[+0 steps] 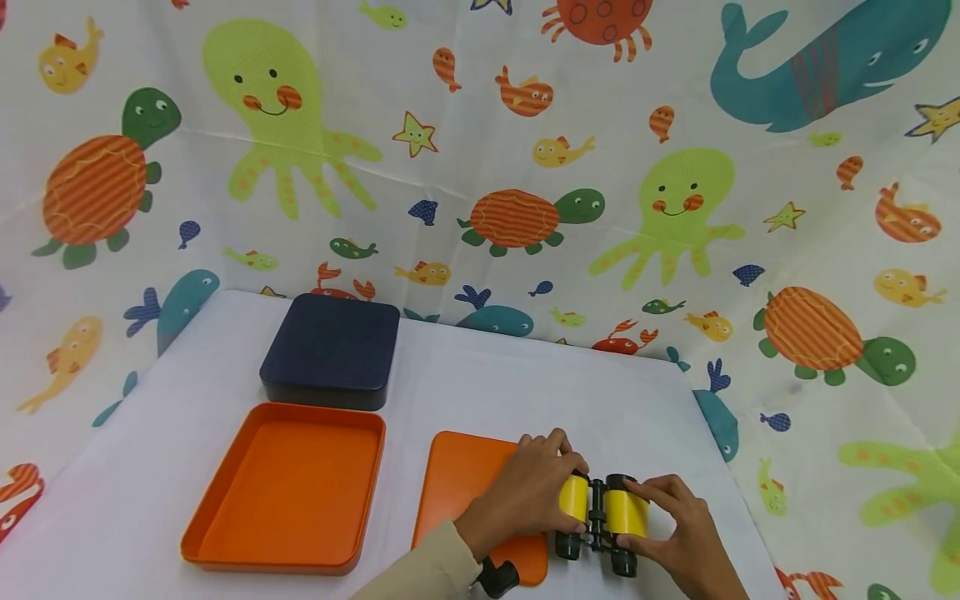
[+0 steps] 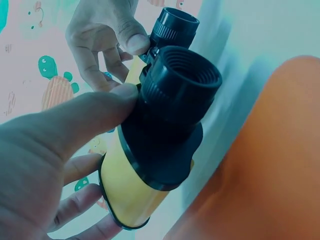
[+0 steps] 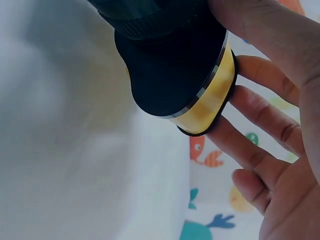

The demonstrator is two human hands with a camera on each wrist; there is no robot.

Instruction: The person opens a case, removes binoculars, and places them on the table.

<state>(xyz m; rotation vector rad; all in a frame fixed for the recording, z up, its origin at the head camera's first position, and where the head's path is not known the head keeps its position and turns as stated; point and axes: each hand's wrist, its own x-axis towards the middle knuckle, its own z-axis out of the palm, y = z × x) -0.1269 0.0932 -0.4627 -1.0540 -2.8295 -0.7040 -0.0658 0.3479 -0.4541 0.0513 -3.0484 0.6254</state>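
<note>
Both hands hold a pair of yellow and black binoculars near the table's right side, its eyepieces toward the person. My left hand grips the left barrel, thumb by the eyepiece end and fingers at the far end. On the right barrel, my right hand has its thumb near the eyepiece and fingertips at the front rim. In the left wrist view the black eyepiece faces up beside the thumb. The right wrist view shows fingertips along the yellow barrel. Under the left forearm lies a flat orange panel, partly hidden.
An orange open tray sits at the left, with a dark blue box behind it. A black wrist camera part shows below the left sleeve. A cloth printed with sea animals hangs behind the white table.
</note>
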